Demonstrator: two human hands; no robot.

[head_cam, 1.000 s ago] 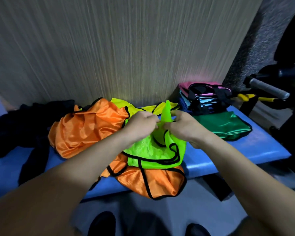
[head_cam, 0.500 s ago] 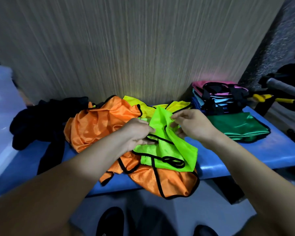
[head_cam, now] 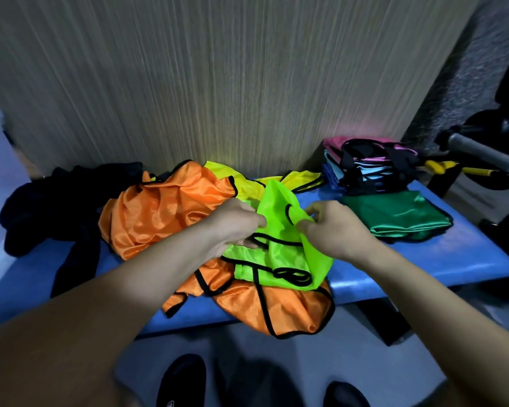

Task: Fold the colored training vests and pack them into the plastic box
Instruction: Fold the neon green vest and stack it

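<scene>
A bright lime-green mesh vest with black trim lies near the front edge of the blue desk, on top of a shiny orange vest with black trim. Part of the orange vest hangs over the front edge. The left hand has its fingers curled and pinches the green cloth on one side. The right hand pinches the same cloth on the other side with its fingers bent. A flap of the green vest stands up between the two hands. A yellow vest peeks out near the back edge of the desk. A folded dark green vest lies flat toward the right end. Just behind it sits a stack of folded pink and light blue vests. A heap of black cloth lies at the left end. Two black shoes show on the floor below.
</scene>
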